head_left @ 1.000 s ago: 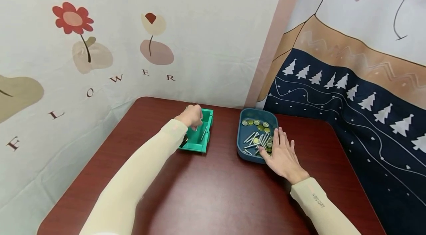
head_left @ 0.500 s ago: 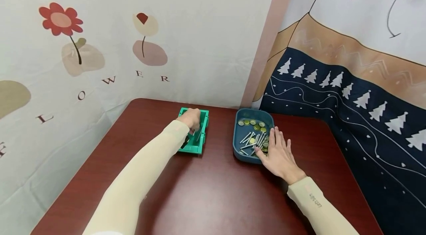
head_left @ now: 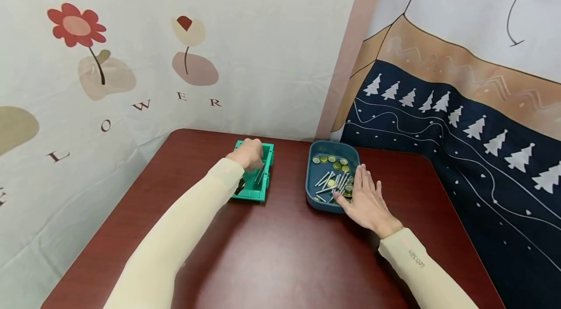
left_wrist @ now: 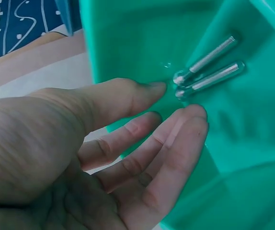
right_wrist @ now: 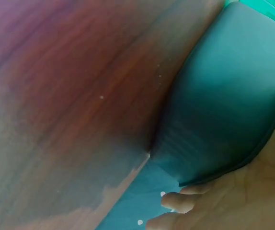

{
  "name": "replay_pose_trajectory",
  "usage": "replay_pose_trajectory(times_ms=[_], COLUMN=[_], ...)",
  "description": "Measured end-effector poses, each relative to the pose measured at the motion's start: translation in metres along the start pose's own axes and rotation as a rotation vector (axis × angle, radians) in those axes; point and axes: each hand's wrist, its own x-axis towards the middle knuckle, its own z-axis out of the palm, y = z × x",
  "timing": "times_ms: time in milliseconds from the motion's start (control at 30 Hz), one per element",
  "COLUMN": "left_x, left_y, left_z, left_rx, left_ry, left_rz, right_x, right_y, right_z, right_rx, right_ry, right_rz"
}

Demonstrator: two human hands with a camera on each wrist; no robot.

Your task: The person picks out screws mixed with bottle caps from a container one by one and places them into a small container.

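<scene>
My left hand (head_left: 247, 154) is over the green bin (head_left: 250, 196), its fingertips inside the walls. In the left wrist view the thumb and fingers stand apart with nothing between them. Two silver screws (left_wrist: 215, 76) lie side by side on the bin floor, their heads close to my fingertips. My right hand (head_left: 368, 202) rests along the right rim of the blue tray (head_left: 312, 197), fingers straight and thumb over the near corner. Loose silver screws (head_left: 326, 189) and round gold bottle caps (head_left: 337, 165) lie mixed in that tray; my thumb hides part of them.
Both containers stand near the back edge of the dark red wooden table (head_left: 280, 250), with a gap between them. A printed cloth wall (head_left: 263, 56) rises right behind the table, and a dark tree-patterned cloth (head_left: 438, 143) hangs at the right.
My left hand has dipped into the green bin and risen slightly, its fingers parting. A second screw now lies beside the first there. The right hand stays on the blue tray.
</scene>
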Motion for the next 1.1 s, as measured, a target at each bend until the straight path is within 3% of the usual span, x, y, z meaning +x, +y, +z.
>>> replay_pose_trajectory(times_ms=[200, 433, 633, 1100], left_x=[-0.006, -0.015, -0.022, -0.024], left_y=[-0.001, 0.002, 0.01, 0.035], left_z=[-0.004, -0.01, -0.014, -0.004], left_rx=[-0.005, 0.031, 0.034, 0.118], left_ry=[0.007, 0.065, 0.109, 0.236], left_rz=[0.023, 0.053, 0.079, 0.149], right_x=[0.0, 0.0, 0.002, -0.001], right_y=[0.002, 0.006, 0.007, 0.005], right_z=[-0.003, -0.007, -0.007, -0.006], right_rx=[0.004, -0.051, -0.053, -0.04], right_ry=[-0.018, 0.025, 0.0, 0.015], right_rz=[0.001, -0.042, -0.048, -0.047])
